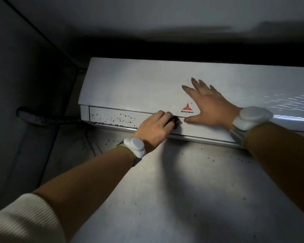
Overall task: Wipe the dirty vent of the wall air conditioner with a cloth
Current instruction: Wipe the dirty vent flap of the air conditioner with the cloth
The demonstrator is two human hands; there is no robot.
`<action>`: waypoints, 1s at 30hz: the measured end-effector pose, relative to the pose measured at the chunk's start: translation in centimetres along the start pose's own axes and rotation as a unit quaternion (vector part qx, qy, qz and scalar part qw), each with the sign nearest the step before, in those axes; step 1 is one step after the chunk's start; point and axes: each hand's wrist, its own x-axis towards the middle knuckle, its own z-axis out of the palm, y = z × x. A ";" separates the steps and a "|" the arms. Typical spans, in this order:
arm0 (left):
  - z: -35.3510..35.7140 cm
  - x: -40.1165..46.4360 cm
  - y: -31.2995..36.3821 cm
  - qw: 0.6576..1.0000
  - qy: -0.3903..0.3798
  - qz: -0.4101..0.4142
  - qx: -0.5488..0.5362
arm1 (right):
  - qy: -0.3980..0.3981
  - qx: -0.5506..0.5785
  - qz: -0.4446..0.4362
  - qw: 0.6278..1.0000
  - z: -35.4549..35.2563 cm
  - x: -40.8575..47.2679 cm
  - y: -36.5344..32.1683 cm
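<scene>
Two bare hands working on white plastic wall air conditioner (pixel 147 85), mounted high in dim corner. Left hand (pixel 154 127) curling closed against long white vent flap (pixel 112 117) along unit's lower edge, knuckles up, fingers bunched over something dark at fingertips — probably dark wiping cloth (pixel 174 121), though mostly hidden, so not certain. Right hand (pixel 207 104) lying flat and spread on front panel just beside red triangular logo (pixel 187 107), gripping nothing, seemingly bracing. Black specks peppering flap left of left hand; stretch to its right looking cleaner. Judging handling: cloth soft and light, best kept wadded under fingertips; flap thin, hinged, likely flexing under pressure, so pressing gently along its length. Specks also dotting grey wall (pixel 165 190) below.
</scene>
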 end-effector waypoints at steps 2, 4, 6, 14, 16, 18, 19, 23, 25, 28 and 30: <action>-0.2 0.0 -0.3 1.000 -0.004 0.005 0.003 | -0.008 -0.002 -0.010 1.000 -0.1 1.1 -1.0; -0.4 -0.1 -0.7 1.000 -0.004 0.009 0.009 | -0.016 -0.012 -0.034 0.999 0.0 2.1 -1.8; -0.5 -0.3 -0.8 1.000 -0.004 0.018 0.009 | -0.019 -0.033 -0.039 0.999 0.1 2.6 -2.3; -0.8 -2.2 -2.5 0.999 -0.020 0.027 0.025 | -0.010 -0.034 -0.008 0.999 1.1 3.6 -3.2; -0.9 -2.6 -2.8 0.999 -0.035 0.021 0.025 | -0.004 -0.030 -0.008 1.000 1.4 3.7 -3.1; -1.0 -2.9 -3.0 0.999 -0.041 0.020 0.026 | 0.003 -0.022 -0.011 1.000 1.6 3.7 -3.0; -1.0 -3.0 -3.1 0.999 -0.039 0.021 0.028 | 0.004 -0.019 -0.010 1.000 1.6 3.7 -2.9; -1.0 -3.7 -3.8 0.998 -0.045 0.023 0.034 | 0.008 -0.010 -0.007 1.000 1.8 3.8 -2.8; -1.0 -4.2 -4.1 0.998 -0.042 0.020 0.038 | 0.011 -0.004 -0.007 1.000 2.0 3.7 -2.7; -1.2 -4.9 -4.7 0.998 -0.037 0.003 0.044 | 0.016 0.001 -0.007 1.000 2.3 3.8 -2.7; -1.4 -5.4 -5.0 0.998 -0.047 -0.008 0.043 | 0.018 0.000 -0.006 1.000 2.4 3.9 -2.5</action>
